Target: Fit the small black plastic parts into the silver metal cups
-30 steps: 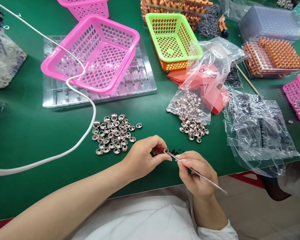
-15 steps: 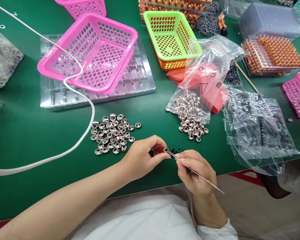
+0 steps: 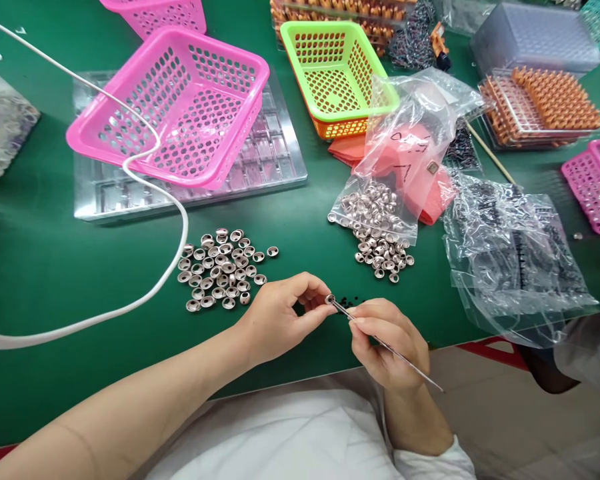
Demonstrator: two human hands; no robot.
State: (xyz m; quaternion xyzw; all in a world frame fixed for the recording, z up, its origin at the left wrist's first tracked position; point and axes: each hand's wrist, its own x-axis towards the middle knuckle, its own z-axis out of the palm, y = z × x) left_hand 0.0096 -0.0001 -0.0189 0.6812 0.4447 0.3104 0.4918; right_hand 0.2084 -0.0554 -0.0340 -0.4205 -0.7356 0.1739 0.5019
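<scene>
My left hand [image 3: 285,317] pinches a small silver metal ring [image 3: 330,300] between thumb and fingertips. In my right hand [image 3: 393,340] is a thin metal tool [image 3: 405,361], held like a pen, its tip at the ring. Tiny black pieces [image 3: 349,302] lie on the green table just behind the tool. Left of my left hand, many silver rings [image 3: 220,270] are spread out in a group. Further back, more silver parts [image 3: 385,253] spill from the mouth of a clear plastic bag [image 3: 410,113].
A pink basket [image 3: 210,177] rests on a clear tray [image 3: 293,157], with a white cable [image 3: 183,233] crossing it. Behind are a green basket [image 3: 325,110] and orange parts [image 3: 555,100]. Plastic bags [image 3: 520,260] lie at the right, another pink basket [image 3: 590,187] beyond.
The view has shifted slightly, so things on the table appear a little further left. Both hands keep nearly the same pose, with the tool tip still at the ring.
</scene>
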